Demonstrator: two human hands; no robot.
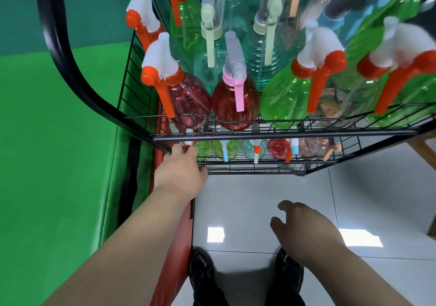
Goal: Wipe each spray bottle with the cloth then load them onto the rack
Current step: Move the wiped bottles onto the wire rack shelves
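- A pale, glossy tiled floor (259, 199) fills the lower right, and a green backdrop (59, 140) covers the left side.
- A black wire rack (283, 134) stands on the floor, seen from above, with a curved black tube rising along its left side.
- The top shelf is crowded with upright spray bottles. Along its front edge stand a red bottle with an orange trigger (191, 100), a red bottle with a pink trigger (233, 102) and a green bottle with an orange trigger (283, 95).
- Behind them stand clear bluish bottles (259, 53) with pale triggers, and more green ones to the right.
- The lower shelf (259, 171) holds a row of bottles. From the left they are a green one (232, 148), a pale blue one (247, 148), a red one (277, 148) and a brownish one (311, 146).
- The left hand (181, 173) reaches under the top shelf to the left end of the lower shelf. Its thumb and fingers curl round the white and orange spray head of the end bottle (188, 144), which stands in that row.
- The right hand (304, 230) hovers over the floor, well apart from the rack. Its fingers are loosely bent and it holds nothing.
- A red panel (174, 258) runs down beside the left forearm, and two black shoes (200, 265) show at the bottom edge.
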